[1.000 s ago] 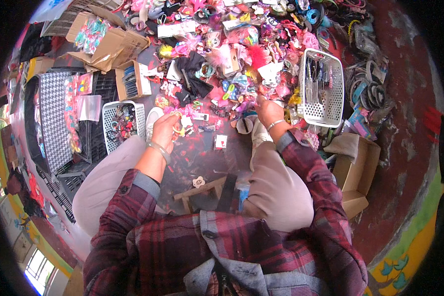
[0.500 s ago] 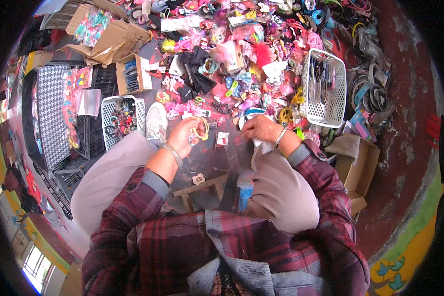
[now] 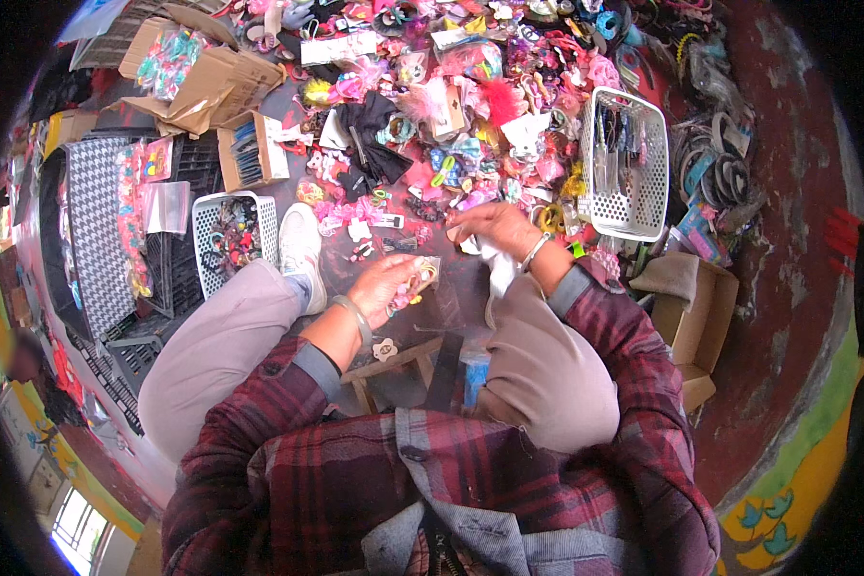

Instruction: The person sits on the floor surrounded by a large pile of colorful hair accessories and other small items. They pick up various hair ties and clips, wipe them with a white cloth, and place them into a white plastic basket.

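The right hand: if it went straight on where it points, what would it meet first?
Pointing left, the right hand would probably meet the small pink pieces first, though depth is unclear and it may pass above them.

No lettering I can read from here, faint dark marks on the brown carton (image 3: 223, 94), too small to make out, the white card (image 3: 339, 48) illegible too, red strokes (image 3: 840, 247) forming no readable word.
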{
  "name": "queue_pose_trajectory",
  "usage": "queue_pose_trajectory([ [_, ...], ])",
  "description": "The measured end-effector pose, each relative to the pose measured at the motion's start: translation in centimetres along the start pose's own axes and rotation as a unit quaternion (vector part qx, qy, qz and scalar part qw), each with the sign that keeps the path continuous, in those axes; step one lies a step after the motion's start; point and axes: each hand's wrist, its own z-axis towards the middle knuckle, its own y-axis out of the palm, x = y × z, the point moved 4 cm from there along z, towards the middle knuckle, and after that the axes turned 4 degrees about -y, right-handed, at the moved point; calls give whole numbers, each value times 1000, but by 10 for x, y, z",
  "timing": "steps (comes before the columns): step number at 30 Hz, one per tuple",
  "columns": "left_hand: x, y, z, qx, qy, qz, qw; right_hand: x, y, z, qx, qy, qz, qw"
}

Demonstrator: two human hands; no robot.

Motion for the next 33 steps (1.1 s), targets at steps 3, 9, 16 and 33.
queue_pose_trajectory([
  [3, 5, -11, 0, 46, 21, 2, 999, 12, -37, 8, 121, -58, -402, 906],
  [9, 1, -17, 4, 87, 15, 13, 996, 1, -16, 57, 20, 47, -627, 778],
  [16, -2, -20, 2, 82, 7, 16, 997, 7, -3, 71, -41, 12, -709, 704],
  [33, 8, -25, 0, 67, 35, -41, 996, 10, -72, -13, 64, 19, 72, 995],
])
